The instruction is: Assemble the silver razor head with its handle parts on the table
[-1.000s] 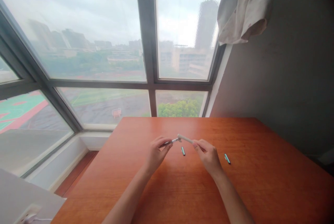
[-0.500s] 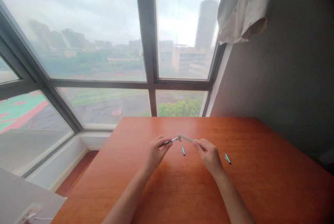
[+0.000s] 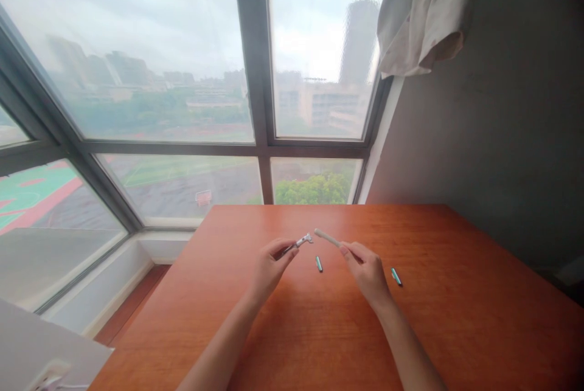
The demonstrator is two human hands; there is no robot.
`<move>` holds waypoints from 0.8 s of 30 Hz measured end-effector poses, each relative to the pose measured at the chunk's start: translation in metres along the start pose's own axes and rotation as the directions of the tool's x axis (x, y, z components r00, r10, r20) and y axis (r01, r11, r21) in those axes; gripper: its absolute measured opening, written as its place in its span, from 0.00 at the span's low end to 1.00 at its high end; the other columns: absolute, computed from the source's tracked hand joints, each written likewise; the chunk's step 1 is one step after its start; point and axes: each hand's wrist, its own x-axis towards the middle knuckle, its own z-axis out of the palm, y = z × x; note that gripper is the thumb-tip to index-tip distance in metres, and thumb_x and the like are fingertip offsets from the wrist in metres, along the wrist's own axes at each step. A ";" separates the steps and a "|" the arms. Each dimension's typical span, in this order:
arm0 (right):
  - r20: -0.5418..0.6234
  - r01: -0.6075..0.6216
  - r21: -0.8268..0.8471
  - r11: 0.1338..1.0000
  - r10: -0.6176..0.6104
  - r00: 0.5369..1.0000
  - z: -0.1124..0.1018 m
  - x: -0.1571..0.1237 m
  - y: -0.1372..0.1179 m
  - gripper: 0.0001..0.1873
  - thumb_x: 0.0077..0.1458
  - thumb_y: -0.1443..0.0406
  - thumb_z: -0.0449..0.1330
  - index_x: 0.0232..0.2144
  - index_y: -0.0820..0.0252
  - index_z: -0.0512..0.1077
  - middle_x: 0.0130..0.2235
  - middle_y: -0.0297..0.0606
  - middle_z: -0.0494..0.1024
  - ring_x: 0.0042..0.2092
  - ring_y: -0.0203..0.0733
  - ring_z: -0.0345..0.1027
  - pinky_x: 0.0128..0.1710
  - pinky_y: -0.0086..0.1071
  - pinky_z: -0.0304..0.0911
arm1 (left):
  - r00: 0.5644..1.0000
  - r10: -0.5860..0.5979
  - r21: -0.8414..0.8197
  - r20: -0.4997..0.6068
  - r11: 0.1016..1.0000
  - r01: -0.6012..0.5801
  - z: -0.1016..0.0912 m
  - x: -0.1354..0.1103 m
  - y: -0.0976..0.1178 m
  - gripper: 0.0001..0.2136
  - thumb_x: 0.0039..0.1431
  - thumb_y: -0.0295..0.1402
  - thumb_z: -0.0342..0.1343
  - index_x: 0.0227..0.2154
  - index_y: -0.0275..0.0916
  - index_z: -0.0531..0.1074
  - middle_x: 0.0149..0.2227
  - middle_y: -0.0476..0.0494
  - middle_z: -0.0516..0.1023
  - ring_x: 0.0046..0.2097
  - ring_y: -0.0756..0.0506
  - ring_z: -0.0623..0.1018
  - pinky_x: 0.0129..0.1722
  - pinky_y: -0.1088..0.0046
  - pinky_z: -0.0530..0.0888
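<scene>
My left hand [image 3: 269, 266] pinches a thin silver metal piece [image 3: 301, 241] whose tip points right. My right hand [image 3: 365, 269] pinches a slim pale tube [image 3: 326, 237] that points left toward it. A small gap separates the two tips, above the orange wooden table [image 3: 456, 318]. One small teal piece [image 3: 319, 264] lies on the table between my hands. A second teal piece [image 3: 396, 276] lies just right of my right hand.
A large window [image 3: 182, 105] with dark frames rises behind the table's far edge. A grey wall stands on the right, with a pale garment [image 3: 424, 14] hanging at its top. A white surface with a socket [image 3: 45, 373] shows at the lower left.
The metal piece and the pale tube were touching end to end; now they are pulled a little apart. Both hands have stayed almost in place.
</scene>
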 end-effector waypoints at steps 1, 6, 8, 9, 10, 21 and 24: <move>0.007 -0.007 0.029 1.000 0.007 1.000 0.000 0.000 -0.002 0.20 0.60 0.54 0.50 0.35 0.59 0.77 0.28 0.38 0.74 0.30 0.40 0.66 0.30 0.28 0.59 | 1.000 -0.016 -0.019 -0.003 1.000 0.016 0.000 0.000 -0.001 0.12 0.54 0.39 0.58 0.38 0.39 0.78 0.37 0.41 0.79 0.40 0.43 0.76 0.40 0.70 0.72; 0.070 0.011 0.077 0.997 -0.016 0.997 0.001 -0.001 -0.008 0.20 0.60 0.53 0.51 0.32 0.60 0.77 0.26 0.36 0.73 0.29 0.38 0.64 0.27 0.27 0.58 | 0.999 -0.036 -0.052 -0.014 0.998 0.035 0.001 0.001 0.000 0.12 0.52 0.40 0.59 0.36 0.39 0.78 0.37 0.41 0.80 0.41 0.42 0.77 0.41 0.68 0.73; 0.056 0.021 0.047 0.999 -0.023 0.998 0.001 0.000 -0.007 0.20 0.60 0.54 0.51 0.31 0.59 0.77 0.25 0.35 0.72 0.28 0.37 0.64 0.27 0.27 0.57 | 0.999 -0.027 -0.050 -0.019 0.998 0.026 0.001 0.001 0.000 0.12 0.53 0.40 0.59 0.36 0.39 0.78 0.37 0.41 0.80 0.41 0.42 0.77 0.41 0.69 0.73; 0.041 0.023 0.035 0.999 -0.025 0.999 0.000 0.000 -0.006 0.20 0.60 0.54 0.51 0.32 0.59 0.77 0.25 0.35 0.72 0.27 0.37 0.63 0.27 0.27 0.57 | 0.999 -0.023 -0.051 -0.025 0.998 0.022 0.001 0.001 0.000 0.12 0.53 0.40 0.59 0.36 0.39 0.78 0.37 0.41 0.80 0.41 0.42 0.77 0.41 0.69 0.73; 0.025 0.025 0.028 0.999 -0.025 0.999 0.000 0.000 -0.005 0.19 0.60 0.54 0.51 0.33 0.59 0.77 0.26 0.35 0.72 0.28 0.37 0.64 0.27 0.27 0.57 | 0.999 -0.020 -0.053 -0.032 0.998 0.018 0.001 0.001 0.000 0.12 0.53 0.39 0.59 0.37 0.39 0.78 0.37 0.42 0.80 0.40 0.42 0.77 0.40 0.69 0.73; 0.042 0.052 0.044 0.998 -0.054 0.998 0.001 -0.001 -0.002 0.17 0.60 0.55 0.52 0.35 0.58 0.77 0.31 0.40 0.76 0.33 0.41 0.68 0.31 0.29 0.62 | 0.996 0.043 0.002 -0.073 0.999 -0.043 0.001 0.001 0.003 0.10 0.54 0.38 0.58 0.36 0.39 0.78 0.36 0.42 0.79 0.38 0.43 0.77 0.38 0.71 0.73; 0.046 0.049 0.026 0.998 -0.050 0.998 0.000 -0.001 0.000 0.17 0.60 0.56 0.51 0.35 0.58 0.77 0.31 0.40 0.76 0.32 0.41 0.68 0.32 0.30 0.62 | 0.996 0.046 0.011 -0.074 0.999 -0.045 0.001 0.000 0.003 0.10 0.54 0.37 0.58 0.36 0.39 0.78 0.36 0.42 0.79 0.39 0.43 0.77 0.38 0.71 0.73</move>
